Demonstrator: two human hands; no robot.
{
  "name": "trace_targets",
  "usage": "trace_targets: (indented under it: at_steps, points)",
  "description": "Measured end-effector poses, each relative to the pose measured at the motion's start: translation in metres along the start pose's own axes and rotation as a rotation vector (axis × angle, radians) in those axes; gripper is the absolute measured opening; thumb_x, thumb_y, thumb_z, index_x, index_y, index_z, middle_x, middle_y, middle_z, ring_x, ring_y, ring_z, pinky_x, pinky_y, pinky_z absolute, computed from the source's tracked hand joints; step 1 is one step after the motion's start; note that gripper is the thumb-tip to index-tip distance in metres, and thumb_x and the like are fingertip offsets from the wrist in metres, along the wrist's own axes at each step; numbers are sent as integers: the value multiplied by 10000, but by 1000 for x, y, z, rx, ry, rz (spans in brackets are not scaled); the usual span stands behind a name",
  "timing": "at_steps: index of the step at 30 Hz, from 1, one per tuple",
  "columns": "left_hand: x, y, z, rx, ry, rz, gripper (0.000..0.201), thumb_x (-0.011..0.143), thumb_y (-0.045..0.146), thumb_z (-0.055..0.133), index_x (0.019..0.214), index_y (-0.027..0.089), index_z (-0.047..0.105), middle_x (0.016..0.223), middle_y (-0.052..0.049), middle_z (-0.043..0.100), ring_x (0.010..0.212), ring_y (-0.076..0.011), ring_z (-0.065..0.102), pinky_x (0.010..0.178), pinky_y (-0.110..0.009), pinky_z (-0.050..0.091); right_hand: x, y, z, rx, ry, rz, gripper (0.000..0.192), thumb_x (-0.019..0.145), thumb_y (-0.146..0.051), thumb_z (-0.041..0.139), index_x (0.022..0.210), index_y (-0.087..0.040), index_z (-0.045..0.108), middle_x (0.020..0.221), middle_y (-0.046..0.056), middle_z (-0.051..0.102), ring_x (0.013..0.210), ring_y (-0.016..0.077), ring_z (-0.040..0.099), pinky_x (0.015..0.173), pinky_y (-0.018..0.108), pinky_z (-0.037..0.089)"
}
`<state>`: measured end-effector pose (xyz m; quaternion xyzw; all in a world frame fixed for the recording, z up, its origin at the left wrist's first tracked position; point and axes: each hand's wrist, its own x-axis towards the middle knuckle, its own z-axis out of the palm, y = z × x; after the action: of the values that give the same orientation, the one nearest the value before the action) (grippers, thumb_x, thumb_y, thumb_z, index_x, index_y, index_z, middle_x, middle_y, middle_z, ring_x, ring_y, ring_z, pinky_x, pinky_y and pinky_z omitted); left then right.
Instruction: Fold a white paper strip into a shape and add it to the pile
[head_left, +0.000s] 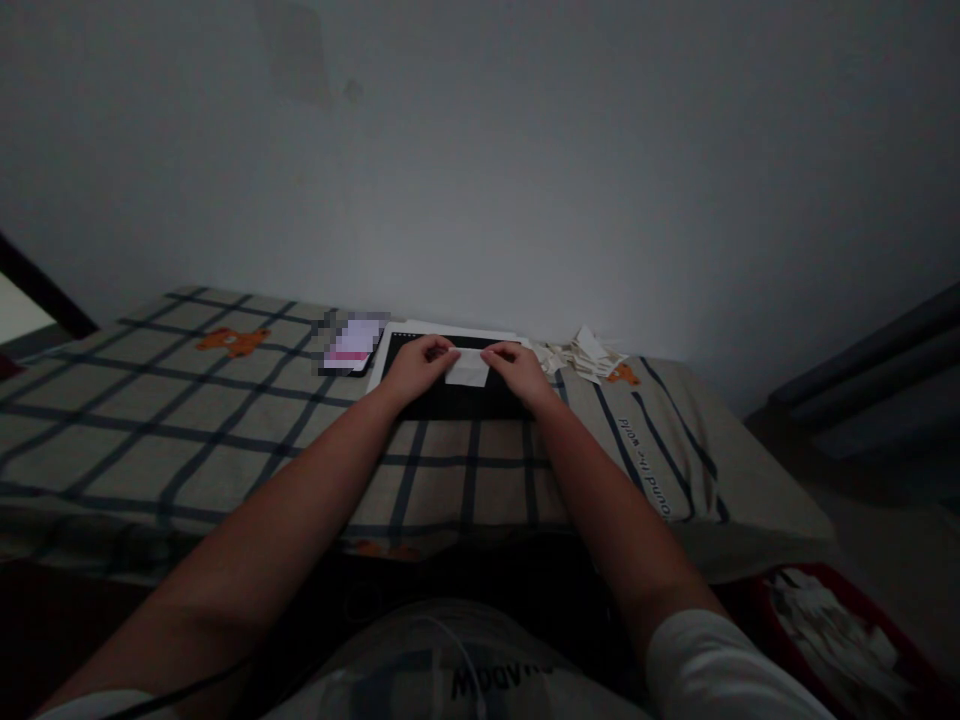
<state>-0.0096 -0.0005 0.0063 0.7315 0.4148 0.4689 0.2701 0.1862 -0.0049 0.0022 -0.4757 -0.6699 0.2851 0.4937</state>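
Observation:
Between my two hands is a small white piece of paper [466, 370], held by its upper corners. My left hand [421, 368] pinches the left corner, thumb against fingers. The right corner is pinched by my right hand [519, 366] in the same way. Beneath the paper lies a flat black sheet or board [450, 406] with a row of small light marks along its top left edge. White sheets [379, 362] show from under the black one at its left and back.
A phone [354, 345] with a lit, blurred screen lies to the left. Several white paper pieces [592, 355] are heaped at the right. A checked cloth [285, 420] covers the table against the wall. Below right stands a red container [885, 610] with white pieces inside.

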Motion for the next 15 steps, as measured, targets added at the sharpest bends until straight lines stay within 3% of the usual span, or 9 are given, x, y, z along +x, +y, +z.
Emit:
trace_targets:
  at_steps: [5, 9, 15]
  points:
    - [-1, 0, 2, -122, -83, -115, 382, 700, 430, 601, 954, 145, 623, 754, -28, 634, 649, -131, 552, 599, -249, 423, -1, -3, 2, 98, -83, 68, 235, 710, -366, 581, 775, -148, 639, 702, 11, 615, 638, 111, 525, 620, 235, 404]
    - [-1, -1, 3, -85, -174, -85, 346, 684, 422, 618, 910, 165, 671, 832, -46, 668, 730, -156, 582, 658, -268, 434, -3, -5, 4, 100, -137, 75, 216, 701, -353, 594, 757, -150, 642, 687, 9, 610, 632, 105, 521, 613, 231, 403]
    - [-1, -3, 3, -32, -122, -120, 314, 690, 440, 606, 822, 168, 693, 803, -46, 680, 702, -162, 586, 642, -269, 437, -7, -7, 6, 179, -208, 150, 271, 683, -352, 617, 860, -149, 648, 776, 26, 633, 644, 101, 527, 611, 231, 413]
